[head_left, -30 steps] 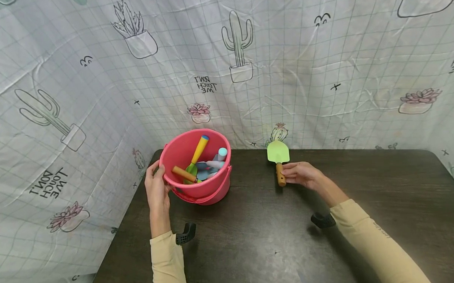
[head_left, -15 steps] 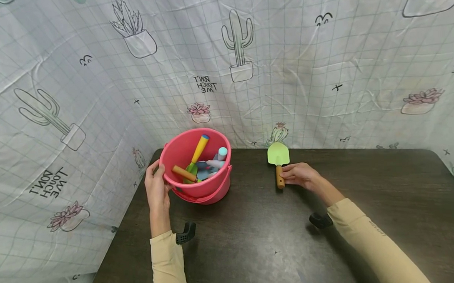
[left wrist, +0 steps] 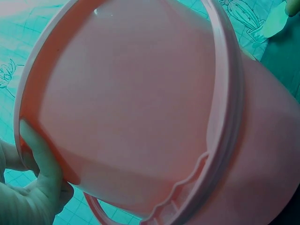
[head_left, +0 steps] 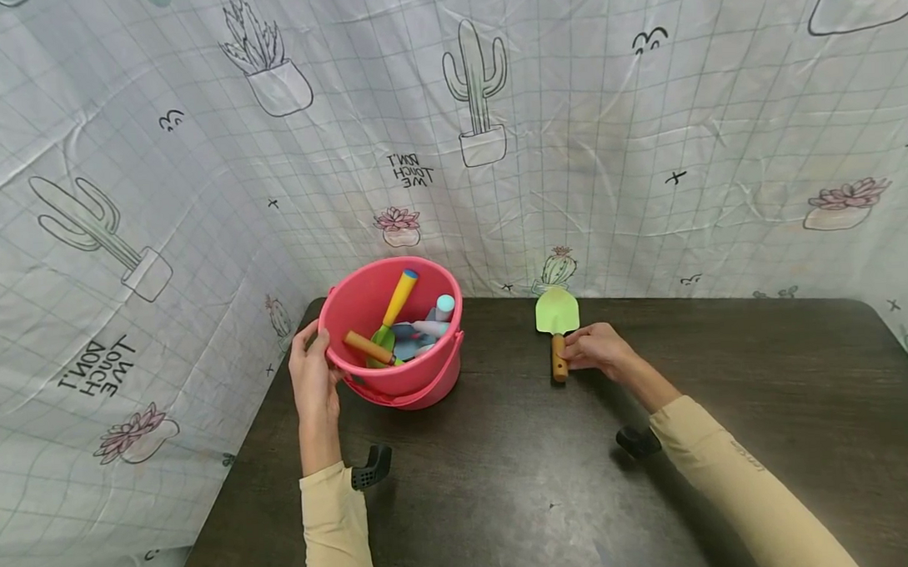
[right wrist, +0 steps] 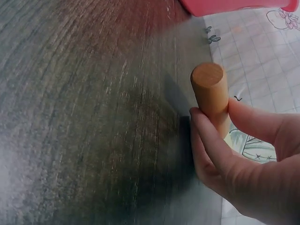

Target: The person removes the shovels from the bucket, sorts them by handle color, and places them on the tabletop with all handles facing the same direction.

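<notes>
A pink bucket (head_left: 420, 386) stands at the back left of the dark table, its handle hanging down in front. My left hand (head_left: 314, 376) grips its left rim, with the thumb (left wrist: 40, 145) inside the wall in the left wrist view. Inside lie a tool with a yellow handle (head_left: 399, 300), one with a wooden handle (head_left: 369, 348), and several blue-grey pieces (head_left: 411, 339). To the bucket's right, my right hand (head_left: 602, 349) pinches the wooden handle (right wrist: 211, 93) of a small trowel. The trowel's light green blade (head_left: 557, 311) points toward the back wall.
A white sheet (head_left: 607, 145) printed with cacti hangs behind and to the left of the table (head_left: 506, 482). Each wrist carries a black camera mount, the left one (head_left: 373, 467) and the right one (head_left: 638, 441).
My right hand and the trowel have shifted very slightly toward me and to the left. The left hand and the bucket stay as they were.
</notes>
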Demonstrator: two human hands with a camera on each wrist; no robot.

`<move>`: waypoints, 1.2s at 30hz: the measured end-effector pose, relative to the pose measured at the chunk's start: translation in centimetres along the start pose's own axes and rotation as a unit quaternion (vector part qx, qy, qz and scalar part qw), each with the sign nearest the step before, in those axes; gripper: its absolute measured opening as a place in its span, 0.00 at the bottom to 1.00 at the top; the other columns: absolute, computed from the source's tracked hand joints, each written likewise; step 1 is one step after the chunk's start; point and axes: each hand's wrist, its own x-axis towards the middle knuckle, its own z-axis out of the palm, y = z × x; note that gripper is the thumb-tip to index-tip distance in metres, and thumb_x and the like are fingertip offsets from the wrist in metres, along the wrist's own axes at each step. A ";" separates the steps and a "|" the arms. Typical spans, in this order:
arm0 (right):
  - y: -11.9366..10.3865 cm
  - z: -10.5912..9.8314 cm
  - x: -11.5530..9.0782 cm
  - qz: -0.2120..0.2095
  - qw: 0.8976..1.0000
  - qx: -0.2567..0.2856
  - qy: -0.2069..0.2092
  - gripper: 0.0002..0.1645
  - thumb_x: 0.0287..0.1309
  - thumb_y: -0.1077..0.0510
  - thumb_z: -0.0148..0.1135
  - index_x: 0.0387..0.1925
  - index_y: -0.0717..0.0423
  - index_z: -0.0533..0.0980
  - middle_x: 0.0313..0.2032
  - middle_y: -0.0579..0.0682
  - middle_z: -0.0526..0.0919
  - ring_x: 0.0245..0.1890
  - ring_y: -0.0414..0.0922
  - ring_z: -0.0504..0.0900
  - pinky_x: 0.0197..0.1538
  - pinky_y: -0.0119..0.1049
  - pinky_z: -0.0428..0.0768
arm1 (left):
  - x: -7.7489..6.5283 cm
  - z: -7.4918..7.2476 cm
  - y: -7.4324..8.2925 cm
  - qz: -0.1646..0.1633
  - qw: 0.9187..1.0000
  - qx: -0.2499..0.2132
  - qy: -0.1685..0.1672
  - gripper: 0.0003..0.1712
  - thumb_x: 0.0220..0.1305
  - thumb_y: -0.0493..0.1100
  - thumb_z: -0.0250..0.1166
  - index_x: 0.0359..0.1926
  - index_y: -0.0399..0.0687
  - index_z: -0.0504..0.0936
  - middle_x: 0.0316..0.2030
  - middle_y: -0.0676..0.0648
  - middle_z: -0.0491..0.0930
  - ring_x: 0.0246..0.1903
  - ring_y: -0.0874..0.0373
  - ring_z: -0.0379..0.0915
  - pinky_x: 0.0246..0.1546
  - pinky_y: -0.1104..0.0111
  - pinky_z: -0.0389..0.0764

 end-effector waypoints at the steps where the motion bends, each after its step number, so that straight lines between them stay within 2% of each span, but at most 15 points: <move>1: -0.1 0.0 0.0 0.003 1.000 0.001 0.000 0.29 0.67 0.73 0.59 0.63 0.88 0.63 0.36 0.52 0.84 0.31 0.37 0.86 0.45 0.40 0.87 | 0.0 0.0 0.0 0.000 1.000 0.000 0.001 0.25 0.81 0.45 0.55 0.71 0.41 0.68 0.56 0.35 0.76 0.31 0.60 0.83 0.27 0.75 0.82; 8: -0.3 0.0 0.6 0.018 1.000 -0.023 -0.002 0.27 0.66 0.74 0.58 0.61 0.89 0.64 0.33 0.51 0.83 0.29 0.38 0.85 0.39 0.37 0.87 | 0.0 0.0 -0.1 0.004 1.000 -0.005 -0.001 0.24 0.81 0.45 0.54 0.71 0.41 0.67 0.56 0.34 0.76 0.30 0.61 0.83 0.26 0.76 0.82; 14: -0.9 0.0 0.5 0.030 0.999 -0.044 -0.009 0.25 0.65 0.73 0.57 0.59 0.87 0.67 0.33 0.53 0.83 0.30 0.39 0.85 0.40 0.39 0.88 | 0.0 0.1 0.0 0.004 1.000 -0.006 -0.002 0.24 0.81 0.45 0.55 0.71 0.41 0.67 0.55 0.35 0.77 0.29 0.61 0.83 0.26 0.76 0.82; 22: -0.9 0.3 0.6 0.018 0.998 -0.058 -0.007 0.11 0.61 0.75 0.57 0.44 0.79 0.76 0.28 0.51 0.82 0.27 0.40 0.84 0.36 0.39 0.88 | -0.1 0.0 0.0 0.003 1.000 0.001 -0.004 0.25 0.81 0.45 0.54 0.72 0.41 0.67 0.58 0.33 0.75 0.31 0.61 0.84 0.28 0.75 0.82; 24: -0.8 0.3 0.6 0.014 0.998 -0.067 -0.010 0.12 0.61 0.75 0.55 0.45 0.80 0.75 0.28 0.52 0.82 0.27 0.40 0.84 0.36 0.40 0.88 | -0.1 0.0 -0.1 0.004 1.000 0.002 -0.004 0.25 0.81 0.46 0.54 0.72 0.41 0.67 0.59 0.33 0.75 0.30 0.61 0.83 0.27 0.76 0.82; 31: -0.8 0.1 0.4 0.007 0.996 -0.088 -0.016 0.23 0.66 0.73 0.47 0.59 0.86 0.67 0.29 0.51 0.84 0.31 0.42 0.84 0.41 0.46 0.88 | -0.1 -0.1 -0.2 0.010 1.000 0.004 -0.004 0.25 0.81 0.45 0.54 0.72 0.40 0.66 0.59 0.33 0.75 0.31 0.61 0.84 0.27 0.76 0.81; 36: -1.1 0.0 0.2 0.004 0.994 -0.109 0.000 0.20 0.65 0.70 0.52 0.54 0.83 0.73 0.37 0.55 0.85 0.35 0.43 0.84 0.43 0.47 0.88 | -0.1 -0.1 -0.1 0.013 1.000 0.006 -0.004 0.25 0.81 0.45 0.54 0.72 0.40 0.66 0.59 0.33 0.75 0.31 0.61 0.84 0.26 0.76 0.81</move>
